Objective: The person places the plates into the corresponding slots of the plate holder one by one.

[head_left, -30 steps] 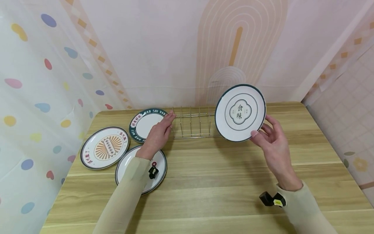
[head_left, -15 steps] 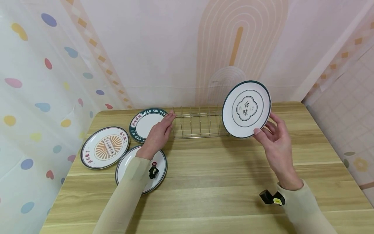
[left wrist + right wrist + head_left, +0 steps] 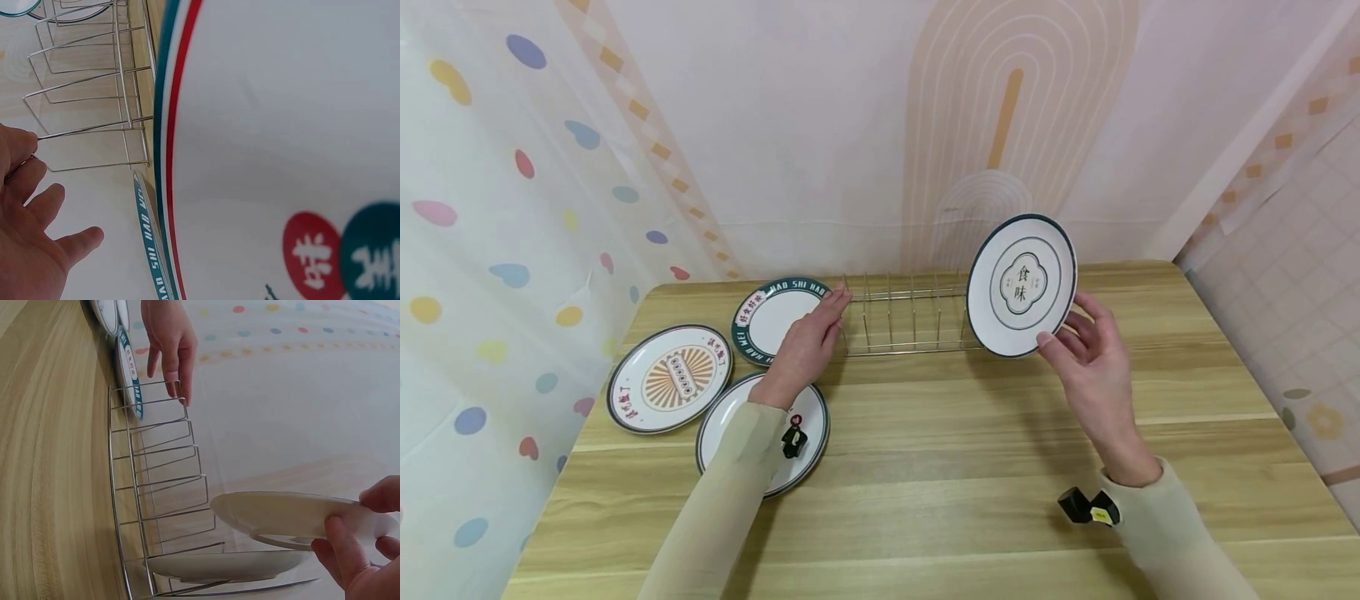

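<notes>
My right hand [image 3: 1093, 367] holds a white plate [image 3: 1021, 283] by its right edge, thumb on the front and fingers behind. The plate has a dark green rim and dark characters in its centre; it is tilted over the right end of a wire plate rack [image 3: 913, 346]. In the right wrist view, another plate [image 3: 225, 565] stands in the rack below the held plate [image 3: 281, 519]. At the rack's left end, my left hand [image 3: 805, 346] touches the end wire with its fingertips [image 3: 25, 140], the other fingers spread loosely.
Left of the rack lies a green-rimmed plate [image 3: 775, 325]. A plate with an orange sunburst [image 3: 632, 375] lies farther left, and a white plate [image 3: 808, 454] is partly under my left forearm. A patterned curtain [image 3: 820, 150] hangs behind the wooden table [image 3: 940, 500].
The held plate first moved right and up, then came back left and down, now turned a little more edge-on. My left hand and the rack have stayed put.
</notes>
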Demonstrator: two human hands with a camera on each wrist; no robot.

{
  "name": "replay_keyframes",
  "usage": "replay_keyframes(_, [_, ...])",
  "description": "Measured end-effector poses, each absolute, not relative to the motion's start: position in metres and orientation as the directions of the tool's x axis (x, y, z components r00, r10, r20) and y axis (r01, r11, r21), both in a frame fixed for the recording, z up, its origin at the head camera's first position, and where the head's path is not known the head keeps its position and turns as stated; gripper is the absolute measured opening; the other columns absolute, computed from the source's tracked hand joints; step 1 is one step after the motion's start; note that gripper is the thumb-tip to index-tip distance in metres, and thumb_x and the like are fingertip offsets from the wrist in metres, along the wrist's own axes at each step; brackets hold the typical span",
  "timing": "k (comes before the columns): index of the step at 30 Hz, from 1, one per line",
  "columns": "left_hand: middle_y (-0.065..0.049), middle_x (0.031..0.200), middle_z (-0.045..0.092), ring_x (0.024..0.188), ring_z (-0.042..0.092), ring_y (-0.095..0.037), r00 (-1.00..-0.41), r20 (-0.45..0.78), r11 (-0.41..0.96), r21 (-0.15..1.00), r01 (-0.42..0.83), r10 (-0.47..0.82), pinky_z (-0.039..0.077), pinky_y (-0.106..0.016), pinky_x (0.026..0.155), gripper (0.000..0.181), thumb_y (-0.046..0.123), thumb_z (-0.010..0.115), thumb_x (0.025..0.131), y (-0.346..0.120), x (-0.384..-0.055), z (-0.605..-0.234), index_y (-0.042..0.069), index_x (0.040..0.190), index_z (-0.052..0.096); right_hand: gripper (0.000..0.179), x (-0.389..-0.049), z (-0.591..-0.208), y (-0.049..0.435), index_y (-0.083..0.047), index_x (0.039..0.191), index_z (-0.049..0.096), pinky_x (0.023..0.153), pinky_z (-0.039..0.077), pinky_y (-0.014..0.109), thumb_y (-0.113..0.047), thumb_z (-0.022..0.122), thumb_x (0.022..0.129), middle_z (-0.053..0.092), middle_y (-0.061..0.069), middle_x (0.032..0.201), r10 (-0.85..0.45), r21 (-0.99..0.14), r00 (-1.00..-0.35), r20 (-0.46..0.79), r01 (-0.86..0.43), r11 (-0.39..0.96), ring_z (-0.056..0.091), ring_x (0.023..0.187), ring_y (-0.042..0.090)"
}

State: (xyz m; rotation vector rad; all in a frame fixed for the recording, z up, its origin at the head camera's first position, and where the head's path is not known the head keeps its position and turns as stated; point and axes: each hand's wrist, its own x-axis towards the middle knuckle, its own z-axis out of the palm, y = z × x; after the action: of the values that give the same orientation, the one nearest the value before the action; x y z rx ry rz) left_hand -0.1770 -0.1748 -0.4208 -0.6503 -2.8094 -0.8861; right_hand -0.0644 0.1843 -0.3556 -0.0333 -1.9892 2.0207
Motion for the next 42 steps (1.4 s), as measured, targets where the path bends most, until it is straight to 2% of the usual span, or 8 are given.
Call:
replay_keyframes(16, [-0.013,0.164,0.036,0.151,0.034,-0.033,-0.900,0.248,0.737,0.516,0.436,0.358,0.034,-0.059,0.118,0.047,0.004,0.050,0.108,-0.175,-0.178,-0.421,0.002,0.154,0.046,0.060,-0.075,-0.362,0.172,0.000,0.150,0.045,0.091,0.056,0.018,0.009,0.065,0.095,0.058,0.019,0.137,0.220,-0.974,-0.949,0.226,-0.215,0.073,0.063,0.113,0.017])
replay_keyframes(26, [-0.014,0.164,0.036,0.151,0.034,-0.033,-0.900,0.248,0.733,0.522,0.437,0.359,0.034,-0.058,0.119,0.048,0.004,0.051,0.108,-0.174,-0.178,-0.422,0.003,0.155,0.045,0.057,-0.083,-0.370,0.165,0.000,0.150,0.044,0.089,0.056,0.016,0.006,0.063,0.096,0.058,0.019,0.137,0.213,-0.971,-0.951,0.224,-0.199,0.132,0.063,0.112,0.013])
replay_keyframes(30, [-0.015,0.164,0.036,0.151,0.035,-0.034,-0.898,0.251,0.730,0.523,0.441,0.362,0.034,-0.058,0.119,0.047,0.004,0.051,0.108,-0.175,-0.178,-0.422,0.001,0.154,0.046,0.056,-0.085,-0.373,0.163,-0.001,0.149,0.045,0.089,0.056,0.016,0.005,0.064,0.096,0.059,0.020,0.137,0.208,-0.967,-0.951,0.228,-0.196,0.163,0.063,0.115,0.018])
replay_keyframes(37, [-0.014,0.164,0.036,0.151,0.034,-0.033,-0.900,0.250,0.734,0.520,0.436,0.357,0.034,-0.058,0.119,0.046,0.005,0.051,0.108,-0.174,-0.177,-0.421,0.002,0.154,0.047,0.053,-0.089,-0.378,0.158,0.001,0.146,0.048,0.090,0.056,0.016,0.006,0.064,0.096,0.061,0.024,0.136,0.206,-0.950,-0.941,0.268,-0.223,0.221,0.064,0.121,0.035])
replay_keyframes(42, [-0.012,0.165,0.036,0.151,0.035,-0.032,-0.902,0.247,0.739,0.517,0.432,0.354,0.034,-0.058,0.119,0.046,0.005,0.050,0.108,-0.174,-0.177,-0.420,0.002,0.154,0.046,0.049,-0.092,-0.382,0.152,0.003,0.143,0.052,0.091,0.055,0.016,0.008,0.064,0.095,0.063,0.026,0.135,0.213,-0.927,-0.926,0.312,-0.248,0.281,0.066,0.120,0.037])
